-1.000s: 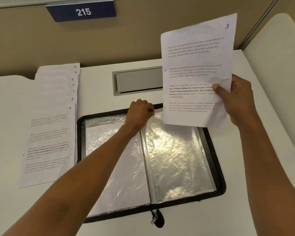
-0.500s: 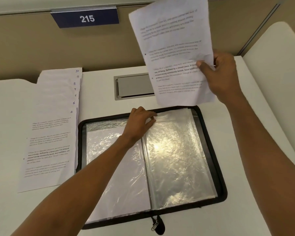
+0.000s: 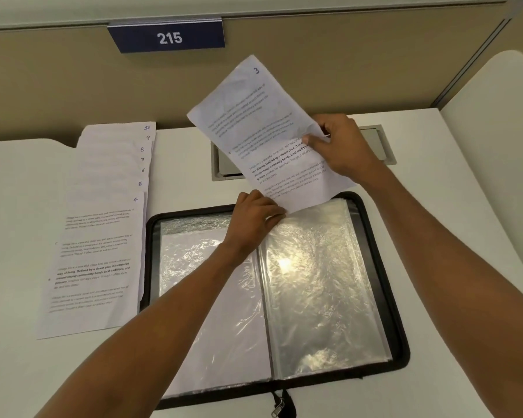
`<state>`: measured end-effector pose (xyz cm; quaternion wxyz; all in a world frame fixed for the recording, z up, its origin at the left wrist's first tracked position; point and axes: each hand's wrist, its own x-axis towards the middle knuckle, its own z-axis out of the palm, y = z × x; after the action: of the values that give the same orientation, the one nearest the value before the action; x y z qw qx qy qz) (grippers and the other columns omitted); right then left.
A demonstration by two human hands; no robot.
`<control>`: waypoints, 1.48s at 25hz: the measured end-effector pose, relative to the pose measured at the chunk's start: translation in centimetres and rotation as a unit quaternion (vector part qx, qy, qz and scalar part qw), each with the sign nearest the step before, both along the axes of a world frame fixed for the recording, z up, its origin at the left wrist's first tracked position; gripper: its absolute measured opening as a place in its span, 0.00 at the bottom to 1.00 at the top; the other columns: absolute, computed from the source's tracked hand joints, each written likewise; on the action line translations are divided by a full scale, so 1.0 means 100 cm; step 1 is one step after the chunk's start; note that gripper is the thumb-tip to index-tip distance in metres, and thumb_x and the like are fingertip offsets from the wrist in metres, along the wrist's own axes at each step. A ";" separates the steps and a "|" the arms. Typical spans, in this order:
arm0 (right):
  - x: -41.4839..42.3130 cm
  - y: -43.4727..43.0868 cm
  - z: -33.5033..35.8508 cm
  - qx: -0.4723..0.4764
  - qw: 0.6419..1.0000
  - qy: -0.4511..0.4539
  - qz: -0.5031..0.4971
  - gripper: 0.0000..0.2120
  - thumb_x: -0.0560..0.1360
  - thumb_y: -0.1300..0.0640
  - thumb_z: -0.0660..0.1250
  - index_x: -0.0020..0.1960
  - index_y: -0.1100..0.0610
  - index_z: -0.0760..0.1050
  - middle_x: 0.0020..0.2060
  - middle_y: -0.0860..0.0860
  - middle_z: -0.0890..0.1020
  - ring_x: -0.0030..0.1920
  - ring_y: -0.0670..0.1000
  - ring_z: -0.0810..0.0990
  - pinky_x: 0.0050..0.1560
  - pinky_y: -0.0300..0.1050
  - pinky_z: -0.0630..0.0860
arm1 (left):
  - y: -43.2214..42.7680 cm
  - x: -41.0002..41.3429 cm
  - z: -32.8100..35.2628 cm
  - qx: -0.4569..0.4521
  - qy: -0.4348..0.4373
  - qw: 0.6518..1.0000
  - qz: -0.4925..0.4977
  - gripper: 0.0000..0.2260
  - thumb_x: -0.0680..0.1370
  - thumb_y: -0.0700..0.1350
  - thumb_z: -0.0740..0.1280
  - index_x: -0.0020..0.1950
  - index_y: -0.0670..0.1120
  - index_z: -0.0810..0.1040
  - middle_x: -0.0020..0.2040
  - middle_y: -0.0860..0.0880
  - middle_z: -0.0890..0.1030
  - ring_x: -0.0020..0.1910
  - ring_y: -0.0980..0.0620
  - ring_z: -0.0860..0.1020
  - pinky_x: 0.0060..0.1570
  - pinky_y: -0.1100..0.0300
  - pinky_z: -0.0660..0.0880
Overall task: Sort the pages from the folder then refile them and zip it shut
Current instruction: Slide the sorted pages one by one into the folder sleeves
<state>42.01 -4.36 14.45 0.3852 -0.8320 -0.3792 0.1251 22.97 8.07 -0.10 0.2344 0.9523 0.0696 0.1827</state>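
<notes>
Pinching page 3 [image 3: 263,122] in right hand [image 3: 341,146], above far edge of folder [image 3: 402,342], long axis tilted leftward; lower corner touching left hand [image 3: 254,218], gripping sleeve [image 3: 320,282] mouth there. Straighten, feed toward near edge.

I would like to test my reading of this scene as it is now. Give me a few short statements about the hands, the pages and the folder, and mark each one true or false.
1. The right hand holds page 3 in the air. True.
2. The folder is zipped shut. False: it lies open.
3. The top sheet of the stack at the left is marked 4. True.
4. The left hand rests on the stack. False: it holds the top edge of the folder's right sleeve.
</notes>
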 end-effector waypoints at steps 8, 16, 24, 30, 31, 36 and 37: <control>0.000 0.021 -0.036 -0.090 0.993 0.071 0.030 0.09 0.80 0.55 0.70 0.58 0.56 0.83 0.50 0.50 0.85 0.48 0.49 0.84 0.49 0.49 0.80 | 0.003 0.014 0.001 -0.012 0.040 0.999 0.002 0.05 0.79 0.50 0.73 0.51 0.51 0.87 0.49 0.55 0.86 0.52 0.50 0.76 0.51 0.56 0.61; 0.005 0.005 -0.058 -0.057 0.970 0.229 -0.053 0.13 0.84 0.60 0.65 0.67 0.57 0.79 0.58 0.52 0.84 0.51 0.49 0.84 0.48 0.44 0.83 | -0.034 0.034 0.006 -0.090 0.119 0.989 -0.017 0.09 0.80 0.53 0.71 0.58 0.52 0.84 0.50 0.55 0.86 0.53 0.50 0.78 0.58 0.48 0.65; -0.002 0.003 -0.065 -0.037 0.960 0.257 -0.103 0.15 0.84 0.58 0.65 0.70 0.56 0.76 0.61 0.51 0.83 0.50 0.49 0.83 0.40 0.38 0.78 | -0.098 0.052 0.016 -0.186 0.066 0.980 0.007 0.08 0.83 0.51 0.68 0.57 0.52 0.86 0.53 0.56 0.87 0.54 0.54 0.77 0.57 0.54 0.60; -0.009 -0.003 -0.072 -0.025 0.953 0.273 -0.128 0.16 0.84 0.60 0.64 0.71 0.57 0.75 0.63 0.54 0.82 0.50 0.50 0.83 0.41 0.39 0.81 | -0.106 0.056 0.017 -0.308 0.022 0.947 0.088 0.06 0.80 0.51 0.72 0.53 0.53 0.88 0.50 0.58 0.87 0.57 0.59 0.79 0.63 0.51 0.62; -0.009 -0.005 -0.072 -0.019 0.949 0.286 -0.133 0.16 0.84 0.61 0.64 0.71 0.58 0.75 0.62 0.54 0.82 0.48 0.47 0.83 0.40 0.37 0.80 | -0.105 0.058 0.018 -0.330 0.016 0.939 0.094 0.06 0.79 0.51 0.73 0.52 0.53 0.88 0.50 0.58 0.87 0.56 0.58 0.80 0.64 0.47 0.64; 0.005 -0.028 -0.062 -0.153 0.931 0.316 -0.097 0.11 0.80 0.66 0.67 0.61 0.58 0.81 0.57 0.53 0.85 0.47 0.52 0.85 0.44 0.41 0.84 | -0.101 0.066 0.022 -0.353 0.010 0.927 0.129 0.05 0.78 0.51 0.74 0.50 0.53 0.89 0.48 0.57 0.88 0.54 0.59 0.81 0.59 0.51 0.63; 0.010 -0.034 -0.060 -0.198 0.921 0.327 -0.075 0.10 0.78 0.65 0.69 0.58 0.58 0.83 0.55 0.55 0.86 0.50 0.55 0.85 0.49 0.45 0.84 | -0.100 0.068 0.023 -0.341 0.016 0.930 0.137 0.05 0.78 0.51 0.75 0.50 0.53 0.89 0.48 0.57 0.88 0.53 0.58 0.81 0.54 0.52 0.61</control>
<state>43.06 -7.76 8.49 0.3234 -0.8302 -0.1363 0.4331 29.82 -1.97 2.16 0.5165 0.7988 0.2615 0.1634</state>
